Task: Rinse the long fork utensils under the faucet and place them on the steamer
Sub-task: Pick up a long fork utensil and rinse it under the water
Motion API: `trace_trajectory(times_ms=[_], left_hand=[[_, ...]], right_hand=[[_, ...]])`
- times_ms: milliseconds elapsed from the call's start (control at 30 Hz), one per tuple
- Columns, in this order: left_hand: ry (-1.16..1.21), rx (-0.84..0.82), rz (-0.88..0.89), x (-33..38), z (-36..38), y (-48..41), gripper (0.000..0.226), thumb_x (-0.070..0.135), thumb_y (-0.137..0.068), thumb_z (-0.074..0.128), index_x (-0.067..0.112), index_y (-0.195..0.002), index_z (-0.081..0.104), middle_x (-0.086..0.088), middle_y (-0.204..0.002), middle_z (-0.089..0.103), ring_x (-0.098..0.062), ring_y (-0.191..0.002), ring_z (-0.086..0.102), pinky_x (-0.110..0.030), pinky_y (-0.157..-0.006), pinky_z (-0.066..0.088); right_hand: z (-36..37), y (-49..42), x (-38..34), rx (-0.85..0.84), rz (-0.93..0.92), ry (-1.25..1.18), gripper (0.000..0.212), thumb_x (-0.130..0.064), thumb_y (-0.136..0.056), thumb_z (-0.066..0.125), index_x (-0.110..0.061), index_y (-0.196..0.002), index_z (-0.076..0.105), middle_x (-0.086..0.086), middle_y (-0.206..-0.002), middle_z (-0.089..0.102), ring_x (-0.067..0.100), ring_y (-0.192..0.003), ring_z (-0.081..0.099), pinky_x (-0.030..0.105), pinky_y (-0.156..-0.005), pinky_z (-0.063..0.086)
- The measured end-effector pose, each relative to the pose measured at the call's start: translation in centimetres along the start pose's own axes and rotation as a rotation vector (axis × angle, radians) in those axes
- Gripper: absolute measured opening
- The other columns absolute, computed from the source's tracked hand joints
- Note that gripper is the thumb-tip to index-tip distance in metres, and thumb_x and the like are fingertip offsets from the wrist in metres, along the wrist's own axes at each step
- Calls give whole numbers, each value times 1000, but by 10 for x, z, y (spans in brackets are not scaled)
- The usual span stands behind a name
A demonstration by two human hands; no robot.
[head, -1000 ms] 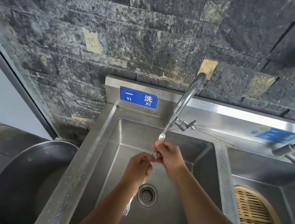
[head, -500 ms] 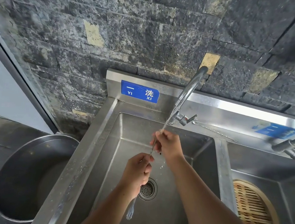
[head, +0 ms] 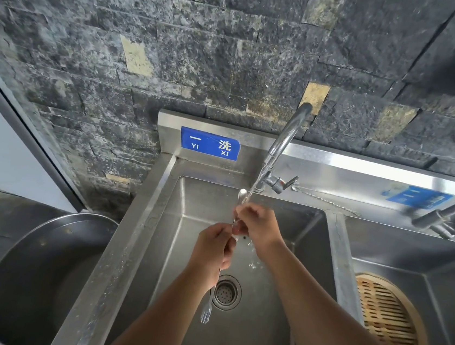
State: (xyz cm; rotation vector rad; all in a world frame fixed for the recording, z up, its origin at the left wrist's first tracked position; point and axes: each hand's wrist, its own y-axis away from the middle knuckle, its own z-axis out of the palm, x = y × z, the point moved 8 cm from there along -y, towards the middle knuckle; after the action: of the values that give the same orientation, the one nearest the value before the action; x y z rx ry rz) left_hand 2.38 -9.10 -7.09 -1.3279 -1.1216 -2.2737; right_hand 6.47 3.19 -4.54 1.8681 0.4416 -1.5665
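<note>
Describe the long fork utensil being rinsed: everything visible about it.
The long fork utensil is a thin, shiny, silver-coloured metal rod, held nearly upright over the left sink basin. Its lower end carries small fork tines, hanging beside the drain; its upper end widens into a small rounded tip just under the faucet, where the water stream meets it. The left hand grips its middle and the right hand holds it higher up, hiding most of the shaft. It looks wet.
</note>
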Motion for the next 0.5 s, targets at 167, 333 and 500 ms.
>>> trace_trajectory(times_ms=[167, 333, 500], left_hand=[[-40, -16, 45, 9, 6, -9, 26, 4, -99, 42, 1, -88, 65, -2, -58, 42, -10, -38, 25, -19, -42, 15], [-59, -54, 95, 23, 13, -23, 26, 5, -99, 45, 1, -78, 59, -6, -59, 43, -14, -43, 31, -22, -43, 19], [-91, -177, 129, 29, 35, -25, 18, 1, -96, 54, 5, -85, 67, -5, -59, 57, -15, -50, 46, -28, -50, 38]], right_hand=[[-6, 0, 7, 14, -28, 117, 12, -11, -90, 63, -9, -80, 67, -6, -57, 63, 7, -54, 63, 24, -51, 49], [-8, -6, -2, 12, -43, 130, 18, -12, -90, 65, -16, -72, 64, -7, -56, 64, 7, -56, 62, 27, -55, 51], [-30, -8, -11, 58, -61, 99, 20, -3, -92, 60, -5, -72, 62, 12, -65, 61, 25, -67, 62, 54, -77, 58]])
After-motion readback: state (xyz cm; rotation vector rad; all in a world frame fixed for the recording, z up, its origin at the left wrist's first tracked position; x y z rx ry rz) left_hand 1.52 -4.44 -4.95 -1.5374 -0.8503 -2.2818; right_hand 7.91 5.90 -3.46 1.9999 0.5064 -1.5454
